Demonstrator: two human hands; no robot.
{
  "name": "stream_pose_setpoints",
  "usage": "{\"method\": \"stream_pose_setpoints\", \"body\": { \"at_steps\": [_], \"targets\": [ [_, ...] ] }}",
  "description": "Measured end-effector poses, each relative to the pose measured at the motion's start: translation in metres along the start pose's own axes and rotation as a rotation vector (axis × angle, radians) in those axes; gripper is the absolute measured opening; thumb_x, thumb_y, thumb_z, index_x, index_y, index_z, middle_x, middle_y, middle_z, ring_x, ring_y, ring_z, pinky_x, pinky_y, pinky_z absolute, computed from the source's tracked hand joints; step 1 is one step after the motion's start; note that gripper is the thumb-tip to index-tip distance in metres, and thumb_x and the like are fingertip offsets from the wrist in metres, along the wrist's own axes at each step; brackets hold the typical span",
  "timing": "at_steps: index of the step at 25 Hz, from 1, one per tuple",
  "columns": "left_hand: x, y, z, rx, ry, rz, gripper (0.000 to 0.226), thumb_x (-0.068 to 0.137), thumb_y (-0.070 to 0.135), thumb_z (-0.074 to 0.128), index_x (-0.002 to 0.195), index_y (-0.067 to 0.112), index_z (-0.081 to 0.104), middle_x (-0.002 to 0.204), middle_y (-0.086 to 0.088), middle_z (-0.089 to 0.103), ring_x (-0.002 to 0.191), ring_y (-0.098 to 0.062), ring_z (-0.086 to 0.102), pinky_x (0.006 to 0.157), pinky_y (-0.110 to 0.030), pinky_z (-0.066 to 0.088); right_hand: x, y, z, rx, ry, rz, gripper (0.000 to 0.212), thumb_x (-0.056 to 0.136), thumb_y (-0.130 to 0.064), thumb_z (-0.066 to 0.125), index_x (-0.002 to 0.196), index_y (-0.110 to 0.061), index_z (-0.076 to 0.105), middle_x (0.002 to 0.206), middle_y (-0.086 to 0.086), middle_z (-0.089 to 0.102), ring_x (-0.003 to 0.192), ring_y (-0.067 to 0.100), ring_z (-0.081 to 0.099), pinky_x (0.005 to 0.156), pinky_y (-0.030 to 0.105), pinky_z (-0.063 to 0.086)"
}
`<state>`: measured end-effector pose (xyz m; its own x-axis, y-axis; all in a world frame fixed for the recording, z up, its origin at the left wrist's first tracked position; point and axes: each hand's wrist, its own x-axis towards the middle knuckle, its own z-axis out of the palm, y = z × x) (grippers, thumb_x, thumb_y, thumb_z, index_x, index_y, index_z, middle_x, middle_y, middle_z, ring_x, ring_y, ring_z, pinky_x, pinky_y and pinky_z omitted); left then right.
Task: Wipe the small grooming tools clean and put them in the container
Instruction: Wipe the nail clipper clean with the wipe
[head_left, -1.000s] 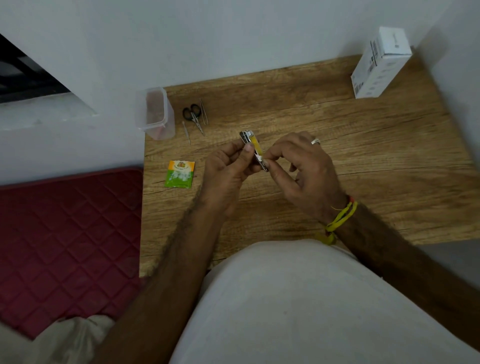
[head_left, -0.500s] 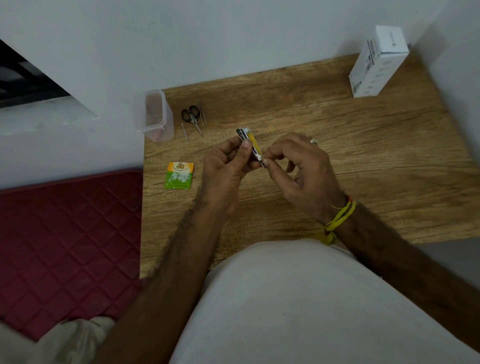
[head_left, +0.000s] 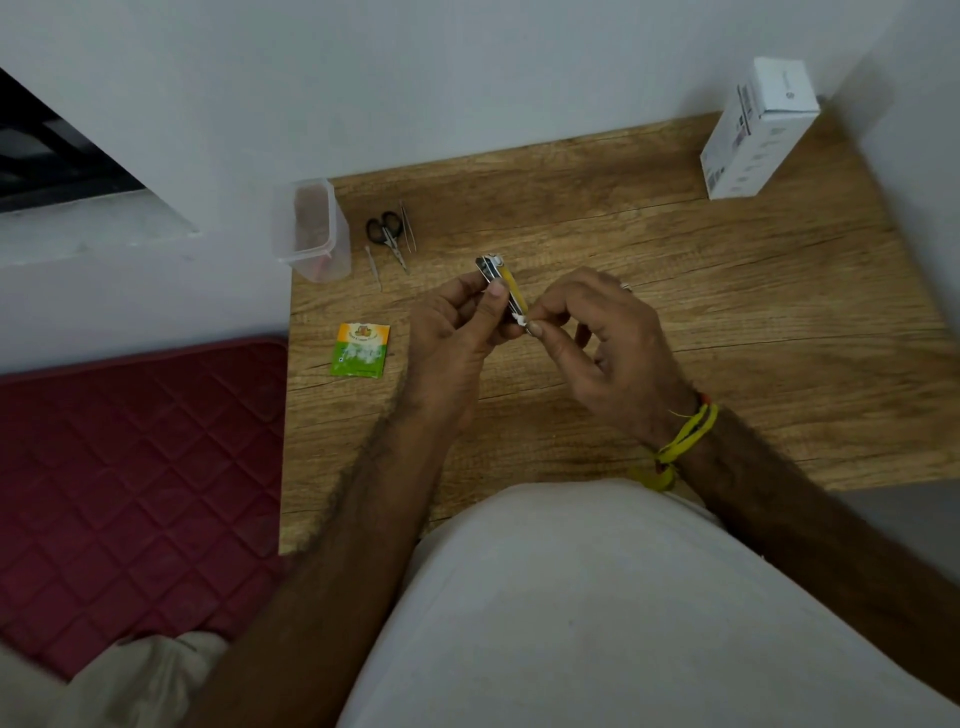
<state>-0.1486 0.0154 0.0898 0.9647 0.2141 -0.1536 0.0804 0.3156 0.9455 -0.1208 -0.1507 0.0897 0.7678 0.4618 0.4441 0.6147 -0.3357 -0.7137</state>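
My left hand (head_left: 462, 332) grips a metal nail clipper with a yellow strip (head_left: 503, 283) above the wooden table (head_left: 727, 322). My right hand (head_left: 608, 348) pinches a small white wipe (head_left: 519, 319) against the clipper's near end. A clear plastic container (head_left: 311, 228) stands at the table's far left corner. Beside it lie black-handled small scissors (head_left: 387, 234), thin tweezers (head_left: 408, 226) and a slim metal pick (head_left: 373, 267).
A green and orange sachet (head_left: 360, 349) lies on the table left of my hands. A white box (head_left: 758, 130) stands at the far right by the wall. A red quilted mat (head_left: 135, 467) covers the floor to the left.
My right hand's pinch with the white wipe has slid along the clipper toward its near end. The left hand keeps its hold.
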Motion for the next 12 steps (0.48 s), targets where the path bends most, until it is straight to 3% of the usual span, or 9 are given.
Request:
{"method": "stream_pose_setpoints", "body": {
  "at_steps": [3,12],
  "targets": [
    [-0.0003,0.0010,0.0000,-0.004,0.007,-0.010,0.010,0.100,0.005,0.055,0.104,0.003,0.065,0.078,0.001,0.069,0.071,-0.010,0.064,0.068,-0.024,0.054,0.0005,0.0003,-0.0013,-0.031,-0.016,-0.023,0.005,0.094,-0.008,0.066,0.096,-0.007,0.070,0.094,-0.001,0.062,0.085,0.021,0.058,0.064,0.041,0.049],
    [0.0030,0.0040,0.0031,-0.107,0.061,-0.035,0.012,0.101,0.006,0.053,0.096,0.002,0.064,0.078,-0.002,0.067,0.069,-0.009,0.064,0.065,-0.020,0.054,-0.0017,0.0021,0.0026,-0.121,0.038,-0.101,0.008,0.095,-0.007,0.064,0.096,-0.002,0.070,0.094,0.006,0.065,0.087,0.019,0.060,0.068,0.035,0.051]
  ]
}}
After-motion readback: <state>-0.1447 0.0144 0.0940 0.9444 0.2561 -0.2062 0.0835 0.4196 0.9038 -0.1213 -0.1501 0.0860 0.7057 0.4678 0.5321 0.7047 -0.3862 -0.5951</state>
